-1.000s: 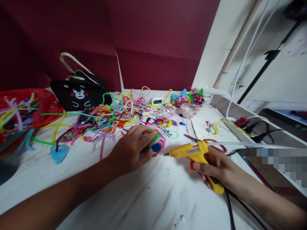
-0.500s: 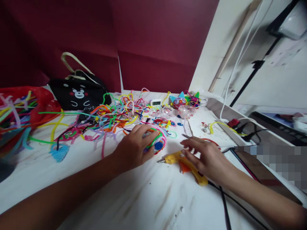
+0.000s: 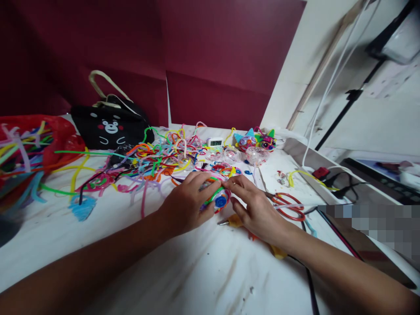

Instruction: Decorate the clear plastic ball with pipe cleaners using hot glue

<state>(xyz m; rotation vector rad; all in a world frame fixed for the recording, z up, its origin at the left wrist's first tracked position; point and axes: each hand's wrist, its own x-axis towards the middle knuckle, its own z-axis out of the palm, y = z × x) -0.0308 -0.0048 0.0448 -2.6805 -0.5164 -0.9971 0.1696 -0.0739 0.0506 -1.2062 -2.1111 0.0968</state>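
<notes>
My left hand is wrapped round a small ball covered in coloured pipe cleaners, with a blue round piece on its front. My right hand has its fingertips pressed on the right side of the same ball. A yellow glue gun lies on the white table under my right hand, mostly hidden by it, its metal tip pointing left.
A tangle of coloured pipe cleaners covers the table's middle. Behind are a black bear bag, a red bag, a small clock, clear balls, a finished craft ball and red-handled scissors. A black cable trails right.
My right hand laid the yellow glue gun down on the table, then moved left onto the pipe-cleaner ball. My left hand kept its hold on the ball.
</notes>
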